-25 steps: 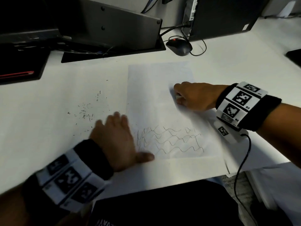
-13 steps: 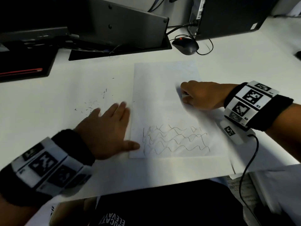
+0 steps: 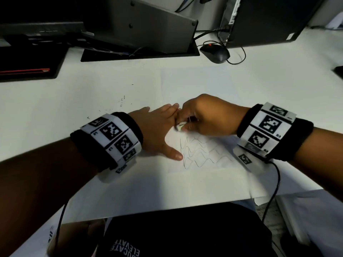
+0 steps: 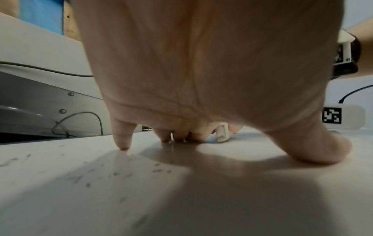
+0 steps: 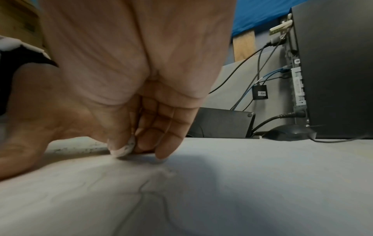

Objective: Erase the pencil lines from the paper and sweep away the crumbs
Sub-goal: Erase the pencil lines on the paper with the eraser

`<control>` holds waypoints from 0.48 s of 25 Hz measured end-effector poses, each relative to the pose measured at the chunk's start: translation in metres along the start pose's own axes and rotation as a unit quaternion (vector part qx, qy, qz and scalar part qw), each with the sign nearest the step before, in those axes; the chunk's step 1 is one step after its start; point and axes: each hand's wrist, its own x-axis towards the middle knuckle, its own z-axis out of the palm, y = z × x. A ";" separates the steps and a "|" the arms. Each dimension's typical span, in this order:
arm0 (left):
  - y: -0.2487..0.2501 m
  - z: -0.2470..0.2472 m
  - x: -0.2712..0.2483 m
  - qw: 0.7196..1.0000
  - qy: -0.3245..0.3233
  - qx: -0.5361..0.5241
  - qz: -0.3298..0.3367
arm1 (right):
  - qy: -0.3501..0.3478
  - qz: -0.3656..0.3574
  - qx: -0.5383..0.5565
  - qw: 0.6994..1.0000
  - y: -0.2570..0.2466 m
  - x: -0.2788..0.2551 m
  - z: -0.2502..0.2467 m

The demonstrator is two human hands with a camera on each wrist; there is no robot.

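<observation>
A white sheet of paper (image 3: 196, 84) lies on the white desk, with wavy pencil lines (image 3: 202, 153) across its near part. My left hand (image 3: 157, 130) lies flat on the paper's left edge, fingers straight, thumb beside the lines. My right hand (image 3: 202, 117) pinches a small white eraser (image 3: 180, 125) and holds its tip on the paper just above the lines, next to my left fingers. The eraser (image 4: 222, 132) shows past my left fingertips in the left wrist view, and its tip (image 5: 125, 149) meets the sheet in the right wrist view.
Dark eraser crumbs (image 3: 118, 104) are scattered on the desk (image 3: 65, 112) left of the paper. A black mouse (image 3: 215, 52) with its cable, a monitor base (image 3: 141, 52) and a black computer tower (image 3: 269, 19) stand at the back. The desk's front edge is close to me.
My right hand with the eraser has moved from the paper's right side to just above the pencil lines. My left hand has shifted right onto the paper's edge.
</observation>
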 end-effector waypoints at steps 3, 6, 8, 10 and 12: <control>-0.002 0.008 -0.001 1.000 0.016 -0.006 -0.003 | 0.005 -0.007 -0.009 1.000 -0.001 0.003 0.007; 0.003 0.009 -0.006 1.000 0.019 -0.003 -0.013 | -0.042 -0.029 0.005 0.999 -0.006 -0.002 0.009; 0.003 0.008 -0.006 1.000 0.016 -0.005 -0.017 | -0.052 -0.026 0.020 0.998 -0.005 0.000 0.004; 0.002 0.009 -0.004 1.000 0.014 -0.003 -0.018 | -0.021 -0.008 0.022 1.000 -0.002 0.004 0.001; 0.001 0.009 -0.004 1.000 0.013 -0.002 -0.018 | -0.013 -0.013 0.011 1.000 -0.003 0.003 0.005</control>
